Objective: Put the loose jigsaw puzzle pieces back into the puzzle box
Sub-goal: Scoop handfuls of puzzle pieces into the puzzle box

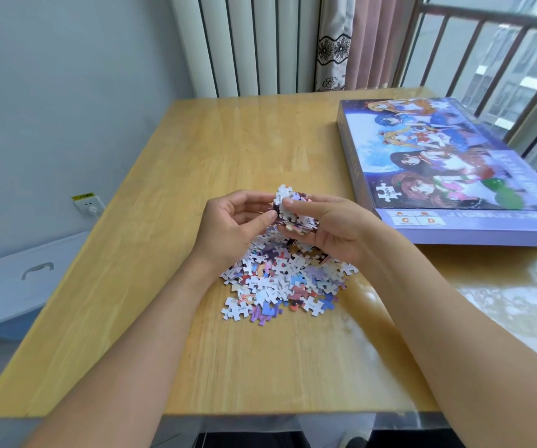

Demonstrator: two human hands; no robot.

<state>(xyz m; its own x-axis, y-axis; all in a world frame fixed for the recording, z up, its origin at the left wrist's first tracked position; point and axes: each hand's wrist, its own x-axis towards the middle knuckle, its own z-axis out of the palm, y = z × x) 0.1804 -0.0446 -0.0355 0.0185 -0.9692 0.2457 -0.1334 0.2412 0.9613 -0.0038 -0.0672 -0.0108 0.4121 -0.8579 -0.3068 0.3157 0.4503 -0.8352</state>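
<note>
Scooping step, by the look of it. Both hands, left and right, curled round a bunch of pieces above the pile mid-surface. Box, shut, by right edge. Next: probably lid off, then pieces in.

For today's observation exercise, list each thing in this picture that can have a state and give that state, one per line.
Puzzle box: shut, lid on, lying flat on the table.
Pile of loose pieces: heaped on the table, outside the box.
Handful of pieces: lifted above the pile, held between both hands.
Left hand: fingers curled, pinching the handful.
Right hand: fingers curled round the handful.
Wall socket: plug inserted.
</note>
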